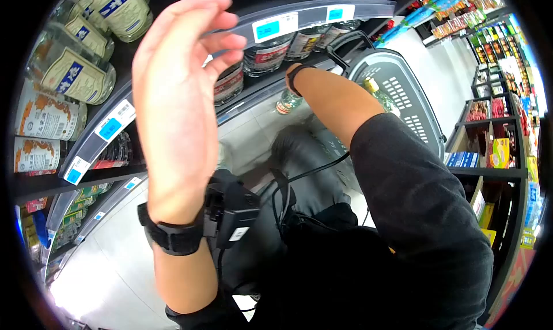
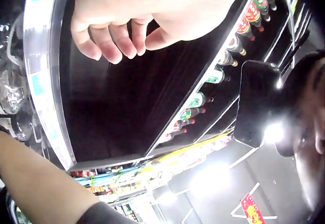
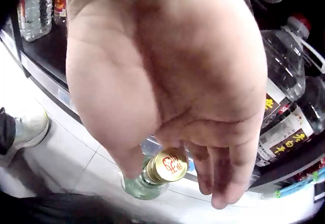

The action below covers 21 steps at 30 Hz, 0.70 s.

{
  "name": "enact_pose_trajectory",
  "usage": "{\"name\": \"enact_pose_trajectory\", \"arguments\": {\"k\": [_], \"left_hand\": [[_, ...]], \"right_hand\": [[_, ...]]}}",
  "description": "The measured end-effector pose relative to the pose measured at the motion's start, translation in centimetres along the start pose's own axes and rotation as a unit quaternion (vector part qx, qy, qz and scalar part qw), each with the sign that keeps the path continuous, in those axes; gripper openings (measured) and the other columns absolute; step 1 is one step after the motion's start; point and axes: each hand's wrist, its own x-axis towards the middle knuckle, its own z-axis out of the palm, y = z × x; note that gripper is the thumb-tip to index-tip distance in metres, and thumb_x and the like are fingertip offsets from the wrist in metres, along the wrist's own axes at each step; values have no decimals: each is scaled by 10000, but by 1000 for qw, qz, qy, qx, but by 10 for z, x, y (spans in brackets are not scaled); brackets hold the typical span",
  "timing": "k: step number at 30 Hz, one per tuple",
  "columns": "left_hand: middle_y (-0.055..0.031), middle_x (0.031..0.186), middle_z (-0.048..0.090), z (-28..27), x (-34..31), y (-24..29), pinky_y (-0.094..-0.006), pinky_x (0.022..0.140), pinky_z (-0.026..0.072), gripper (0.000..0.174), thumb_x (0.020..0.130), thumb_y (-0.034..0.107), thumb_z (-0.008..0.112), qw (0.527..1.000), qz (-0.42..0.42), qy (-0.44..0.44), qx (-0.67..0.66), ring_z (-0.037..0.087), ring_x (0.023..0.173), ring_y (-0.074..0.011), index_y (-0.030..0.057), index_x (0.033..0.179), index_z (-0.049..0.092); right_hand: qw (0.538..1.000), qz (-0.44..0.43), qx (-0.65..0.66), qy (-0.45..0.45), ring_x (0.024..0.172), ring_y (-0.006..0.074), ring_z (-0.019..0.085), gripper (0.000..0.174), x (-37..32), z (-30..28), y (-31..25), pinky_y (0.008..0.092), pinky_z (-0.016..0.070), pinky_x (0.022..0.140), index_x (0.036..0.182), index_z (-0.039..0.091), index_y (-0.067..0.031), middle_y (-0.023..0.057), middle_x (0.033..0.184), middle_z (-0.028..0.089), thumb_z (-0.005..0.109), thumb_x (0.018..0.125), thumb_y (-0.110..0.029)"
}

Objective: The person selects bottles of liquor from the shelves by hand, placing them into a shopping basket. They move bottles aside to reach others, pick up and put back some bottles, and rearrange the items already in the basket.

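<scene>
My left hand [image 1: 175,93] is raised in front of the upper shelf, fingers loosely bent and holding nothing. In the left wrist view, the left hand [image 2: 152,10] shows against a dark shelf board. Lower down, my right hand [image 3: 172,71] pinches a clear green-tinted glass bottle [image 3: 144,186] near its gold cap [image 3: 170,165], thumb on one side and fingers on the other. From the head camera that bottle [image 1: 288,102] shows low by the shelf, over the tiled floor; most of the right hand is hidden beyond its wrist.
A grey shopping basket [image 1: 426,114] stands at the right with a yellow-capped bottle [image 1: 377,91] inside. Shelves at the left carry labelled bottles [image 1: 78,73]; large jugs [image 1: 268,59] line the shelf ahead. Price tags [image 1: 276,27] run along the shelf edge. More stocked shelves [image 1: 501,108] stand far right.
</scene>
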Motion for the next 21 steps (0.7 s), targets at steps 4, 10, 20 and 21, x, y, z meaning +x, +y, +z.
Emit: {"name": "enact_pose_trajectory", "arguments": {"k": [4, 10, 20, 21], "left_hand": [[-83, 982, 621, 10, -6, 3, -313, 805, 485, 220, 969, 184, 543, 999, -3, 24, 48, 601, 864, -167, 5, 1071, 621], [-41, 900, 642, 17, -11, 0, -238, 756, 470, 128, 953, 126, 567, 997, -14, 57, 43, 592, 782, -106, 32, 997, 641], [-28, 910, 619, 18, -12, -21, -251, 762, 457, 95, 947, 119, 582, 998, -23, 21, 50, 564, 812, -94, 40, 993, 607], [-29, 906, 620, 21, -11, -20, -248, 755, 455, 114, 955, 152, 579, 996, -64, 33, 47, 575, 800, -100, 54, 1004, 614]], "right_hand": [[999, 24, 21, -4, 864, 309, 702, 261, 35, -3, -7, 414, 538, 734, 915, 758, -85, 173, 929, 722, 714, 682, -194], [998, 55, 17, -28, 846, 300, 711, 235, 70, 10, -17, 414, 547, 731, 865, 767, -95, 158, 917, 731, 725, 653, -188], [999, -25, 3, 30, 868, 288, 714, 230, 58, 40, -22, 412, 553, 753, 852, 772, -96, 142, 939, 737, 706, 661, -205], [992, -96, -10, 81, 913, 289, 706, 264, 48, 46, -28, 410, 546, 780, 907, 765, -84, 146, 978, 732, 674, 706, -230]]}}
